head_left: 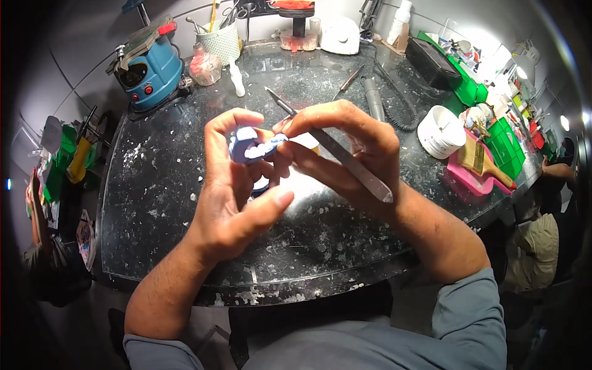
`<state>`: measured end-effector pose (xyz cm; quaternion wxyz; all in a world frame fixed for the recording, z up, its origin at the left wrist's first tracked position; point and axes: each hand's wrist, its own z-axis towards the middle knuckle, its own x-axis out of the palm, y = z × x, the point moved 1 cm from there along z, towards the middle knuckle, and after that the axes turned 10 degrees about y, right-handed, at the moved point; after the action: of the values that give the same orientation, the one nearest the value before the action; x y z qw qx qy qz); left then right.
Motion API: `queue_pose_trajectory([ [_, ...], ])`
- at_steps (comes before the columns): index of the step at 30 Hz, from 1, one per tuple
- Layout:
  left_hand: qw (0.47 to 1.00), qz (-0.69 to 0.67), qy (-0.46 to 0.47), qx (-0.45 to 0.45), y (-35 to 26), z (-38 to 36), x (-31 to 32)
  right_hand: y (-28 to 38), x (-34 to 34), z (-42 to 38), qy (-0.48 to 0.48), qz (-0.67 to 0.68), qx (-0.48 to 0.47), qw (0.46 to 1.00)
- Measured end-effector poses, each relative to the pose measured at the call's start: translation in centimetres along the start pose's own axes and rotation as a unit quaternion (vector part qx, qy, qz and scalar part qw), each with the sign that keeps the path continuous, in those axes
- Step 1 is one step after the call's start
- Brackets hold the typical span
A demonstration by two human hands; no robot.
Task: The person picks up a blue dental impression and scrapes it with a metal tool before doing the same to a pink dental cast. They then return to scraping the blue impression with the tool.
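Observation:
Above the black worktable (pixel 166 203), my left hand (pixel 225 197) grips a blue dental model with white teeth (pixel 250 149). Its thumb sticks out while the other fingers curl around the model. My right hand (pixel 370 139) meets the model's right edge with thumb and fingertip. Across that same hand lies a wax knife (pixel 348 157), its pointed dark tip aimed up and left, away from the model, and its flat grey end by the wrist. Partly hidden beneath the hands are a small yellowish round thing and another blue-white piece.
A blue machine with red buttons (pixel 150 83) stands back left, near a tool cup (pixel 220 44). Behind my right hand lies a corded handpiece (pixel 372 97). To the right are a white tub (pixel 440 134), a pink dustpan (pixel 462 176) and a brush (pixel 478 159). Other people sit at both sides.

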<state>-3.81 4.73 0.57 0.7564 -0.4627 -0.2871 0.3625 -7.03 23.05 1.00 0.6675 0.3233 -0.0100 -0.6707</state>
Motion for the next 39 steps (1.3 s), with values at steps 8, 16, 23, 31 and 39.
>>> queue_pose_trajectory([
  [8,0.998,-0.044,0.037,0.007,0.5,0.7,-2.0,-0.4,-0.7,0.4,-0.002,0.0,0.004,1.0],
  [16,0.997,-0.08,0.005,-0.003,0.8,0.6,-2.1,-0.6,-0.8,0.3,-0.016,0.005,0.011,1.0],
  [23,1.0,0.021,0.0,0.021,0.3,0.8,-1.5,-0.7,-0.9,0.3,-0.006,-0.002,0.008,1.0],
  [31,0.996,0.087,-0.01,0.006,-0.1,0.7,-2.5,-0.6,-0.6,0.3,-0.01,-0.001,-0.006,1.0],
  [39,1.0,0.016,0.005,-0.002,0.2,0.8,-2.7,-1.0,-0.7,0.3,-0.03,-0.015,-0.038,0.999],
])
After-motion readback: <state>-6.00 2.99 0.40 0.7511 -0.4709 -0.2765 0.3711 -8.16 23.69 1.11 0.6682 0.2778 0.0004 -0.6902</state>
